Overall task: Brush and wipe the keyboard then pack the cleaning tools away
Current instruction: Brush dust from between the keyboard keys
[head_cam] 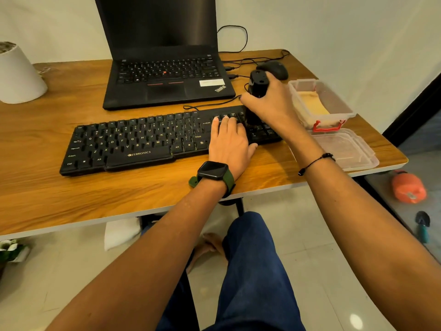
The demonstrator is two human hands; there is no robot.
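desk: one wooden top with a pale edge; everything i am working with sits on it.
laptop: one, black, lid open and screen dark, at the back of the desk behind the keyboard.
keyboard: one, black, full size, lying flat in front of the laptop, its right end under my two hands.
pot: one white pot at the far left of the desk, well apart from the keyboard.
container: one clear plastic box with a red latch, just right of the keyboard, a yellowish cloth lying inside it.
lid: one clear lid, flat on the desk in front of the container.
left hand: i have it flat on the right part of the keyboard, fingers spread over the keys, gripping nothing; one dark watch with a green strap on the wrist.
right hand: i see it closed around the brush, one thin black cord on the wrist.
brush: one black, chunky tool standing upright in my right hand, its lower end down on the keys at the keyboard's right end; i cannot make out the bristles.
mouse: one, black, behind the right hand, near the laptop's right edge.
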